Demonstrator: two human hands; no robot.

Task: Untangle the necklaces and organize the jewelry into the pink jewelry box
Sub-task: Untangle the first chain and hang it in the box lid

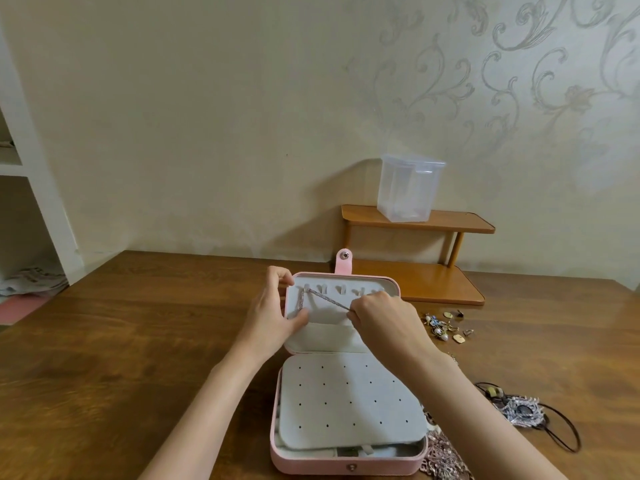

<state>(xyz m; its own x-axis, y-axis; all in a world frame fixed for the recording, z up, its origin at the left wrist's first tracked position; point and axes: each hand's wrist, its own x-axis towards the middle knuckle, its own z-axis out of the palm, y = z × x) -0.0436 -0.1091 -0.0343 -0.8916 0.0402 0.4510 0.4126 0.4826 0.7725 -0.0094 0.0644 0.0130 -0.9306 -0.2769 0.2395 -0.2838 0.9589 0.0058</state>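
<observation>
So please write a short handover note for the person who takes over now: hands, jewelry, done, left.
Left hand: grips the open lid's left edge of the pink jewelry box.
Right hand: pinches a silver chain necklace, looped over the leftmost lid hook.
Done: this chain nearly hung.
Left: earrings pile, black-cord pendant necklace and rose-gold chains, all on the table right of the box.

No text, label, brand, number or sign is showing legibly anywhere in view.
</observation>
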